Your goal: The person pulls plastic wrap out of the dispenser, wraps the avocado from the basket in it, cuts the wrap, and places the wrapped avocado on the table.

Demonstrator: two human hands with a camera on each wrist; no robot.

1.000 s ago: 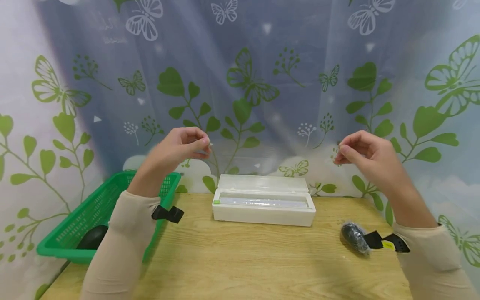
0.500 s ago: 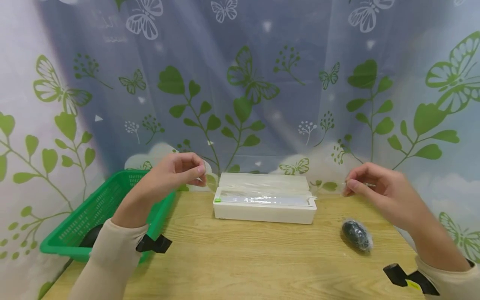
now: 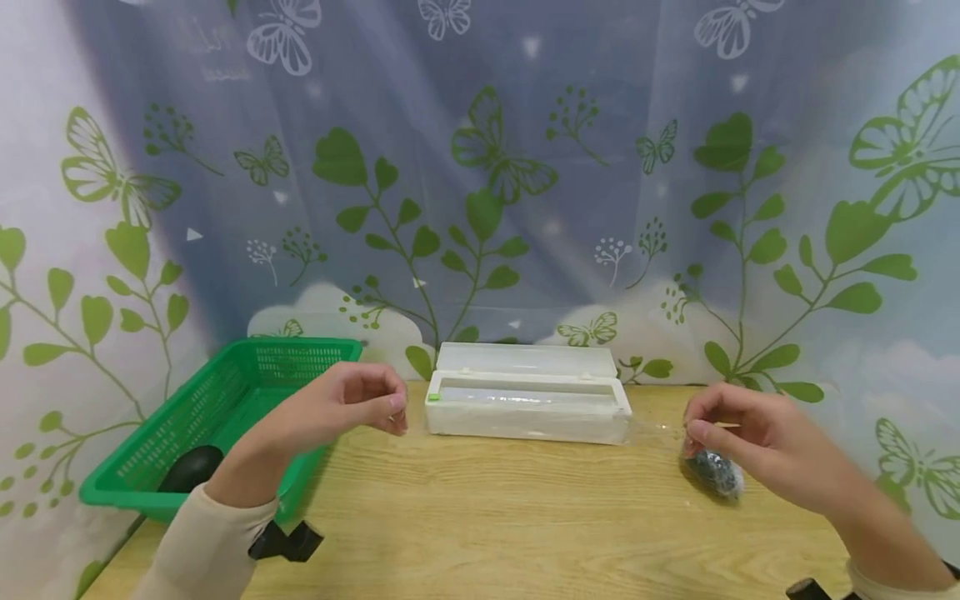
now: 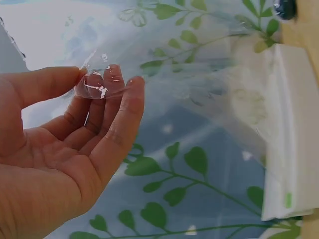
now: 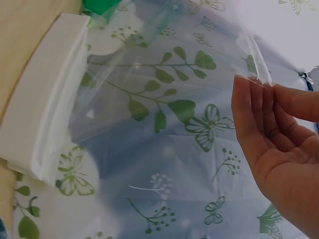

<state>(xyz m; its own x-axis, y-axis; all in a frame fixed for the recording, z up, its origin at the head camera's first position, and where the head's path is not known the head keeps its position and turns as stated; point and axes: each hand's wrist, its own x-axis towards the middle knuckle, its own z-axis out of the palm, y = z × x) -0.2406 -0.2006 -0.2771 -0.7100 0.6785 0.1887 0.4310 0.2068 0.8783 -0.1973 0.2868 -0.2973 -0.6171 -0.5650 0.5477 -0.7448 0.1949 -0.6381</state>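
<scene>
A clear sheet of cling film [image 4: 102, 88] stretches between my two hands, mostly see-through in the head view. My left hand [image 3: 341, 408] pinches one corner of it between thumb and fingers, left of the white cling film box [image 3: 525, 423]. At the right, my right hand [image 3: 768, 442] pinches the other corner, where the film [image 5: 260, 62] folds into a bright edge. The box lies long side toward me, its lid [image 3: 525, 360] tipped back and a shiny roll [image 3: 525, 396] inside. Below my right fingertips sits a dark oval thing [image 3: 716, 477] wrapped in clear film, partly hidden by them.
A green basket [image 3: 112, 492] stands at the left of the wooden table [image 3: 480, 525], with a dark oval thing [image 3: 192, 468] inside, partly behind my left wrist. A patterned curtain [image 3: 585, 208] hangs directly behind the box.
Both hands have come down from above the box to about its height, drawing the film down with them. The right hand now covers part of the wrapped dark thing. The box stays put.
</scene>
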